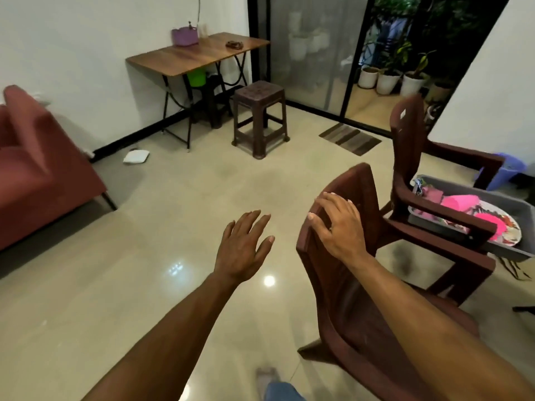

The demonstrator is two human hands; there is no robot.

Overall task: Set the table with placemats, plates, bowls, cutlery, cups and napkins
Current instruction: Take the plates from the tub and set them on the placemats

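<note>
The right hand grips the curved top of a brown plastic chair, fingers curled over it. The left hand hovers with fingers spread above the glossy tiled floor. A grey tray seems to hold plates.

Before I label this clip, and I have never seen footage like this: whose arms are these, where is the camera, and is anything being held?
There is no machine here. The single picture comes from a wide-angle camera worn on a person's head, looking forward and down, so the two arms are that person's own. The left hand hangs in the air over the floor with straight fingers, holding nothing. The right hand rests on the top of the nearer brown chair, its fingers curled over the backrest edge. A second chair carries a grey tub holding a patterned plate and pink items. By the far wall stands a wooden table with a purple basket on it.
</note>
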